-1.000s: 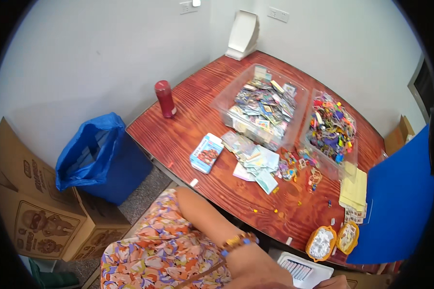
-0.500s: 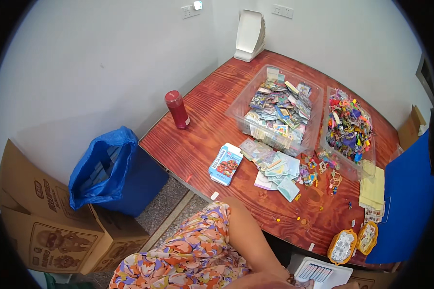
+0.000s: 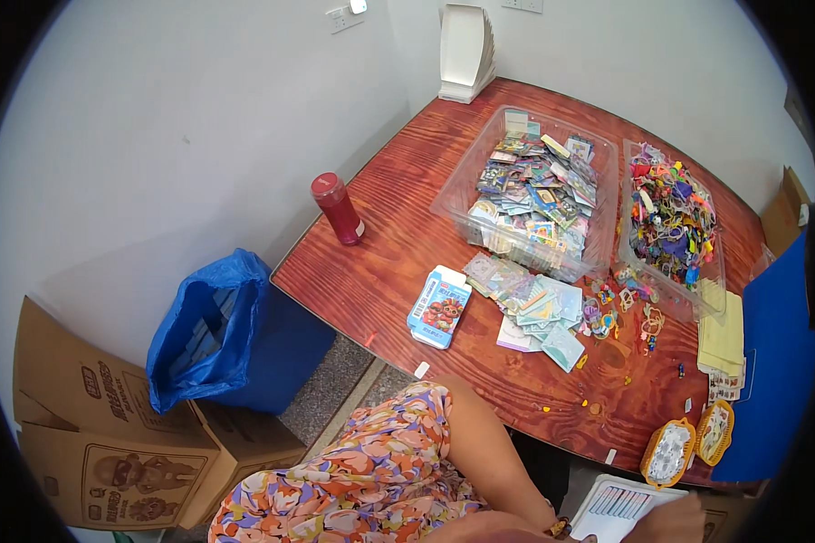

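Two clear bins (image 3: 516, 252) around 2 o'clock, two orange baskets (image 3: 647, 467), 4ish, just one white tray (image 3: 605, 527) near 5, one red bottle (image 3: 340, 213) at 10ish.

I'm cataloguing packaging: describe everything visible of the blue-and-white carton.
The blue-and-white carton looks like thin printed cardboard. Its picture panel shows reddish cartoon figures, with a pale lettered strip along the left and a white upper end. It appears to lie flat, picture up and slightly turned, on the reddish wood-grained tabletop, left of the loose cards. Whether it is sealed is unclear.
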Demonstrator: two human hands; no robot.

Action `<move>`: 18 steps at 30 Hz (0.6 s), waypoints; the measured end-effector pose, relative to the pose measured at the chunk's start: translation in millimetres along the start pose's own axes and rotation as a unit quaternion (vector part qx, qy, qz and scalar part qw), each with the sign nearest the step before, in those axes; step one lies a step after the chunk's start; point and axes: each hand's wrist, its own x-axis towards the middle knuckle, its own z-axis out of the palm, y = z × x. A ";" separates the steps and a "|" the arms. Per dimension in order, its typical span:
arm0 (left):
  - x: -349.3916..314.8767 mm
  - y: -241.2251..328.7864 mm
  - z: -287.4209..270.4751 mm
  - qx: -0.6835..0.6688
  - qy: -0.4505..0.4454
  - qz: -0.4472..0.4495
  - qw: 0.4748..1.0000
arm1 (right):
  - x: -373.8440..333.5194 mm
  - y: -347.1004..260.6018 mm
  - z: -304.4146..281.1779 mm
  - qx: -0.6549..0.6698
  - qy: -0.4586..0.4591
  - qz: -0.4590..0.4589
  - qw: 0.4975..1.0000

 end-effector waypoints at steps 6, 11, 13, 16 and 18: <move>-1.7 9.6 -5.7 -0.010 0.038 0.001 0.999 | -3.6 109.9 59.3 0.200 0.240 0.191 0.930; 29.5 4.7 -10.2 -0.025 0.051 0.014 0.998 | 49.0 168.6 126.6 0.373 0.042 0.286 0.881; 45.1 6.5 -12.2 -0.030 0.048 0.028 0.998 | 67.9 187.1 160.0 0.403 0.036 0.314 0.859; 35.4 8.6 -29.5 -0.038 0.062 0.031 0.997 | 102.3 198.8 179.9 0.332 -0.050 0.271 0.902; 45.7 11.9 -29.2 -0.044 0.067 0.039 0.996 | 115.2 199.1 179.1 0.200 -0.125 0.260 0.937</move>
